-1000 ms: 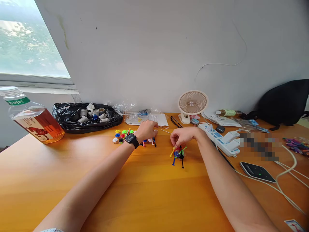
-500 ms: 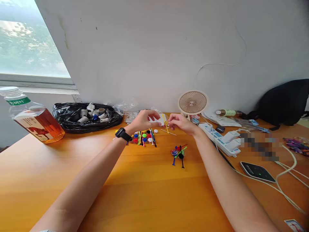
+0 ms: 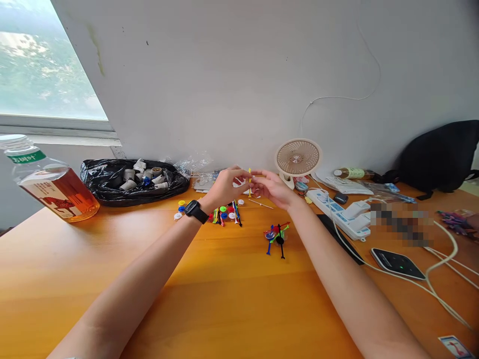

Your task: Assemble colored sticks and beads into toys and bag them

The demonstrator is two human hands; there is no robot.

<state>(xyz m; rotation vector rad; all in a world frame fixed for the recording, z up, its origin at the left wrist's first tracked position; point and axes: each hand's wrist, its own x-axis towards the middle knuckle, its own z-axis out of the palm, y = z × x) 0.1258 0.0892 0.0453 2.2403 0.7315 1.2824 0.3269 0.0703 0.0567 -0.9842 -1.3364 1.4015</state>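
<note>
Above the back of the table, my left hand [image 3: 227, 186] and my right hand [image 3: 276, 189] meet fingertip to fingertip. Pinched between them stands a thin yellow plastic arrow [image 3: 250, 185], upright; fingers hide its middle. A black watch [image 3: 196, 211] is on my left wrist. Below my left hand lie white discs [image 3: 231, 215], green discs [image 3: 223, 209] and other coloured ones, beside several coloured arrows [image 3: 237, 214]. Nearer me, to the right, is a small pile of arrows with discs on them, among them a black arrow [image 3: 281, 242] and a blue one [image 3: 268, 245].
At left stand a bottle of amber drink [image 3: 56, 187] and a black plastic bag [image 3: 108, 192] holding grey cylindrical pieces. A small fan [image 3: 298, 158] is at the wall. On the right are a white power strip [image 3: 342, 214], cables, a black-screened device [image 3: 397, 263] and a black bag [image 3: 441, 157].
My two hands have come together. My left fingers have closed in on the yellow arrow, which my right hand held; it has shifted slightly left and turned more upright.
</note>
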